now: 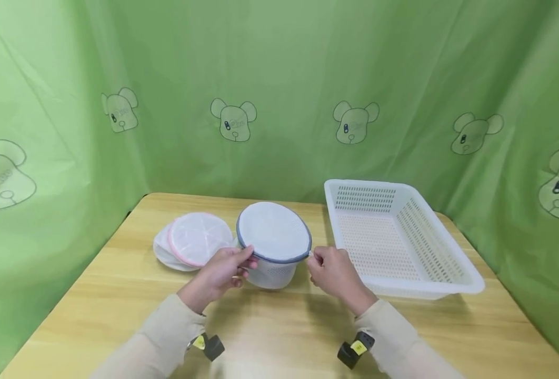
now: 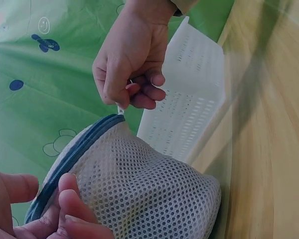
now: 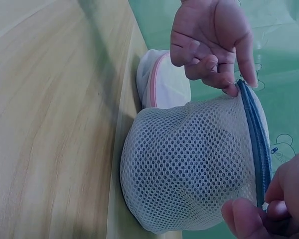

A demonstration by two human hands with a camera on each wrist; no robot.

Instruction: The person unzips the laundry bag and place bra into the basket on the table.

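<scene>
A round white mesh laundry bag (image 1: 270, 273) with a blue zippered rim stands upright on the table between my hands. My left hand (image 1: 225, 268) pinches the rim at its left side, thumb on top and fingers beneath. At the right end of the rim, my right hand (image 1: 331, 268) grips the small white zipper pull (image 2: 120, 110) between thumb and curled fingers. Along the side facing me the blue zipper (image 3: 256, 139) lines up closed, and the mesh bulges below it. The bag's inside is hidden.
Left of the bag lie flat white laundry bags (image 1: 199, 237), the top one edged in pink. A large white plastic basket (image 1: 450, 287) with slotted walls stands at the right. A green curtain (image 1: 289, 168) hangs behind the wooden table (image 1: 279, 337).
</scene>
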